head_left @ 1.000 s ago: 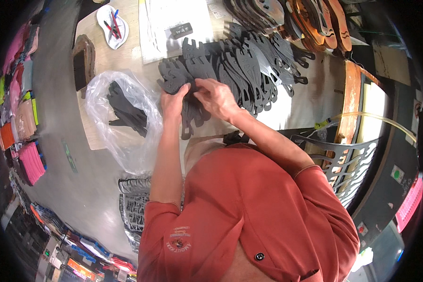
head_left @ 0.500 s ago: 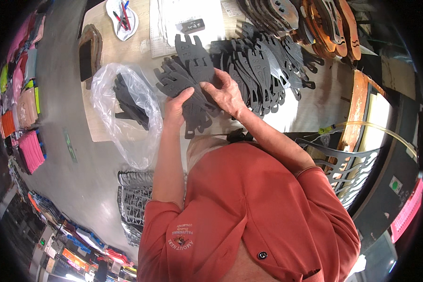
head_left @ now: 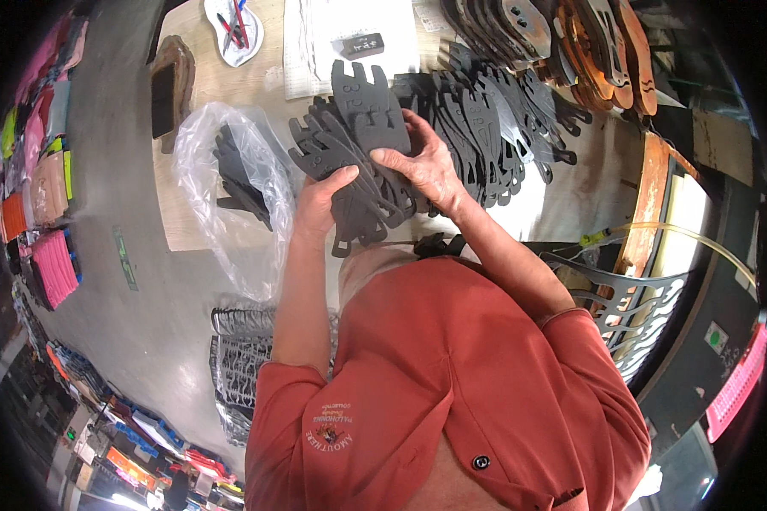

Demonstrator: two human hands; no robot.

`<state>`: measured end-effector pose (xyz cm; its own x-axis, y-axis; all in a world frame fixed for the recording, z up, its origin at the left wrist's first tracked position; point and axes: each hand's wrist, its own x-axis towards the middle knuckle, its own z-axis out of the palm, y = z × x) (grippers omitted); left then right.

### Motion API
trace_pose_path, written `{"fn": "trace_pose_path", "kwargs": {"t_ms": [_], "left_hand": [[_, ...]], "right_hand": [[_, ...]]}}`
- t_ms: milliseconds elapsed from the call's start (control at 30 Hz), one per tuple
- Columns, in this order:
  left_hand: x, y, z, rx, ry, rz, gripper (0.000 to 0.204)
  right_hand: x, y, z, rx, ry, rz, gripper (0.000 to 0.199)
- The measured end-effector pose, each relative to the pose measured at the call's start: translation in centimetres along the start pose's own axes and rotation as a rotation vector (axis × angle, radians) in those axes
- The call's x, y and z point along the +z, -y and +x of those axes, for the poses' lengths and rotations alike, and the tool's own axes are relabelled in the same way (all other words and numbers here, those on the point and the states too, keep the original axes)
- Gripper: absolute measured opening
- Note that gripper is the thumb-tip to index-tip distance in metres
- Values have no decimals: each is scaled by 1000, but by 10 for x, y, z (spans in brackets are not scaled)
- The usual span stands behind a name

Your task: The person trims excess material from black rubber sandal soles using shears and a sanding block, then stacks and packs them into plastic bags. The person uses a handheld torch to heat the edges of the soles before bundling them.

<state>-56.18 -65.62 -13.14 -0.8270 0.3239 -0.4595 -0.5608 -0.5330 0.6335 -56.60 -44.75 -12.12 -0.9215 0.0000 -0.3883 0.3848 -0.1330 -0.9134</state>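
A fanned bundle of flat black cut pieces (head_left: pixel 371 115) with notched ends and looped cut-outs sits between my two hands. My left hand (head_left: pixel 319 204) grips the lower left of the bundle, thumb on top. My right hand (head_left: pixel 432 170) pinches the upper pieces at their right edge, thumb in front and fingers partly hidden behind. To the left, a clear plastic bag (head_left: pixel 194 153) lies open with several similar black pieces (head_left: pixel 245 189) inside. Right of my hands, a long overlapping row of the same pieces (head_left: pixel 473 128) covers the table.
The wooden table (head_left: pixel 183 230) carries a white dish (head_left: pixel 245 49) with pens, papers (head_left: pixel 311 51) with a small black block (head_left: pixel 363 44), and a phone-like dark slab (head_left: pixel 163 100). Brown shaped stacks (head_left: pixel 588 51) stand far right. A black basket (head_left: pixel 622 294) hangs near my right elbow.
The whole view has shifted slightly. My right hand has moved a little right along the bundle, its fingers reaching further behind the top pieces. My left hand keeps its hold.
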Motion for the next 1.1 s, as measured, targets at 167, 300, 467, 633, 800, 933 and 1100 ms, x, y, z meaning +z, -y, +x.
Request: {"fn": "trace_pose_path", "kwargs": {"t_ms": [167, 300, 467, 633, 800, 933, 1100], "left_hand": [[-2, 6, -4, 8, -95, -79, 44], [-8, 11, -5, -32, -39, -32, 49], [-13, 8, -7, -28, 2, -131, 53], [-14, 11, -7, 3, 3, -157, 51], [-20, 8, -4, 80, -16, -202, 51], [-29, -6, -12, 150, -39, -245, 53], [-19, -7, -18, 122, 66, -338, 59]], "right_hand": [[11, 13, -7, 16, -9, 187, 64], [17, 16, -15, -35, -23, 362, 45], [13, 21, -24, -27, -175, 393, 32], [6, 22, -28, -142, -212, 471, 26], [-15, 30, -39, -125, -346, 542, 23], [-49, 43, -38, -192, -459, 431, 26], [-38, 20, -45, -139, -256, 288, 29]]}}
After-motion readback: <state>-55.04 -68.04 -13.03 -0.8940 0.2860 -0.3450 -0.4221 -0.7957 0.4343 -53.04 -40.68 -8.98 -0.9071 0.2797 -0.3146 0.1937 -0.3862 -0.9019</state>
